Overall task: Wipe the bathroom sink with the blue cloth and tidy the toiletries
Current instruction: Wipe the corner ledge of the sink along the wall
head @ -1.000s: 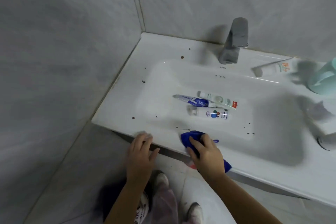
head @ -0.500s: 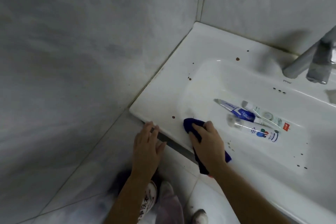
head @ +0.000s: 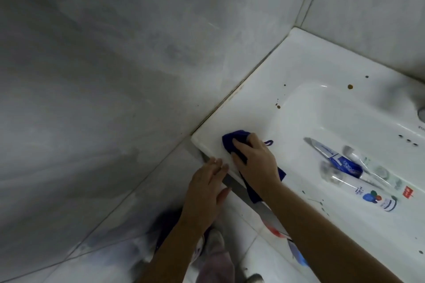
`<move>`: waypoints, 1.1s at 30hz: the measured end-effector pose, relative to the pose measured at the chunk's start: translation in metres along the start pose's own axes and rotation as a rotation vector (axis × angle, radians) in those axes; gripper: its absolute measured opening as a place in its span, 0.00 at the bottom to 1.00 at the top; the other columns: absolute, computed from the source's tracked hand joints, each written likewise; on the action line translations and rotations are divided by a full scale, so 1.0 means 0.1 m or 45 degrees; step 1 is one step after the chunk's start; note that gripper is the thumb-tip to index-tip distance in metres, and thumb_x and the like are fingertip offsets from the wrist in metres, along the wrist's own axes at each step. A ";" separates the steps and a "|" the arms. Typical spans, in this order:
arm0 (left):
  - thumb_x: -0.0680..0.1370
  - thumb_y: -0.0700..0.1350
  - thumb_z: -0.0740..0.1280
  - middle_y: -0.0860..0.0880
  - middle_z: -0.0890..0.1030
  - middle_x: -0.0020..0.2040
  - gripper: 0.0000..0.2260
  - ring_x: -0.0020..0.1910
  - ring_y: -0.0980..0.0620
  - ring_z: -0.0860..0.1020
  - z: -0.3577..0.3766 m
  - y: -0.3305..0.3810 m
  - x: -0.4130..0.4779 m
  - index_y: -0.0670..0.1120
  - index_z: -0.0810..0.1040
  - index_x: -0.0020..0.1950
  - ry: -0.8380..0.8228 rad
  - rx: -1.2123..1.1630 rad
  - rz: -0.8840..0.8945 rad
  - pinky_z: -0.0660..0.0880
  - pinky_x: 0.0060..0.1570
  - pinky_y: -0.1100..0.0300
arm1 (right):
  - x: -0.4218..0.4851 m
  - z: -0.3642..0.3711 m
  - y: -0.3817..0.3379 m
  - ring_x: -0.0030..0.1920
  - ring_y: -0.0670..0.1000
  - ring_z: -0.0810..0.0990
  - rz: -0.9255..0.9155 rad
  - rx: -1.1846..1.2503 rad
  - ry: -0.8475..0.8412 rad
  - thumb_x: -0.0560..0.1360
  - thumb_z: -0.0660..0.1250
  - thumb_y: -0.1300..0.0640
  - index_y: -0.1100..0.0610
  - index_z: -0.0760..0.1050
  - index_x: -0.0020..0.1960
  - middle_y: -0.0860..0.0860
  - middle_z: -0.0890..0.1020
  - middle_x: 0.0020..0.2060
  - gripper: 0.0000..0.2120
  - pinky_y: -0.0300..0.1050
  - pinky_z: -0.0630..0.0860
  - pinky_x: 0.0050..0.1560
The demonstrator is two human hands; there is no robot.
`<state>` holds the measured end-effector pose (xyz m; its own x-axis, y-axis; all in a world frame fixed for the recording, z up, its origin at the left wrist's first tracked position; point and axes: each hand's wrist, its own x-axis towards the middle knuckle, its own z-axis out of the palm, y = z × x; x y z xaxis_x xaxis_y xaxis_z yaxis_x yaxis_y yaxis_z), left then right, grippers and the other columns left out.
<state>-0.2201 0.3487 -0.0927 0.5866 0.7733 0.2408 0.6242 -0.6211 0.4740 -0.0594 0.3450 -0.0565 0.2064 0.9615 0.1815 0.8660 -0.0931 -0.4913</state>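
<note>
1 R grip (head: 255, 163) round cloth (head: 230, 141)

Right hand (head: 255, 163) palm down, fingers bent over the bunched blue cloth (head: 232, 139), pressing on it. Right forearm (head: 322, 232) bare, entering from lower right. Left hand (head: 205, 188) just beside, palm down, fingers straight, together. Left forearm (head: 174, 243) bare.
</note>
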 end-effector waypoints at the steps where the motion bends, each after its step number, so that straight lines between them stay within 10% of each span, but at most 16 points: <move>1: 0.74 0.50 0.65 0.43 0.76 0.62 0.21 0.65 0.49 0.68 -0.01 -0.01 0.00 0.44 0.70 0.65 -0.004 -0.005 0.000 0.68 0.62 0.53 | -0.06 -0.01 0.02 0.39 0.55 0.79 -0.051 -0.005 -0.028 0.66 0.74 0.62 0.59 0.79 0.53 0.55 0.78 0.43 0.16 0.43 0.75 0.36; 20: 0.73 0.53 0.59 0.41 0.78 0.59 0.22 0.61 0.43 0.75 -0.12 0.14 0.02 0.40 0.76 0.60 -0.068 -0.004 -0.081 0.74 0.56 0.51 | -0.45 -0.26 0.26 0.40 0.50 0.74 0.196 0.005 -0.052 0.70 0.72 0.60 0.59 0.78 0.56 0.55 0.76 0.47 0.15 0.42 0.71 0.41; 33: 0.79 0.54 0.56 0.44 0.77 0.60 0.18 0.59 0.49 0.72 -0.52 -0.15 -0.27 0.44 0.75 0.60 0.159 0.176 -0.190 0.72 0.55 0.53 | 0.49 0.32 -0.40 0.41 0.57 0.78 -0.322 0.018 -0.157 0.70 0.71 0.59 0.59 0.79 0.53 0.57 0.77 0.45 0.12 0.47 0.75 0.36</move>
<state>-0.2718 0.3435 -0.0625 0.4199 0.8621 0.2836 0.7688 -0.5039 0.3938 -0.0989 0.4036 -0.0549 -0.0729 0.9780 0.1953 0.8762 0.1563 -0.4558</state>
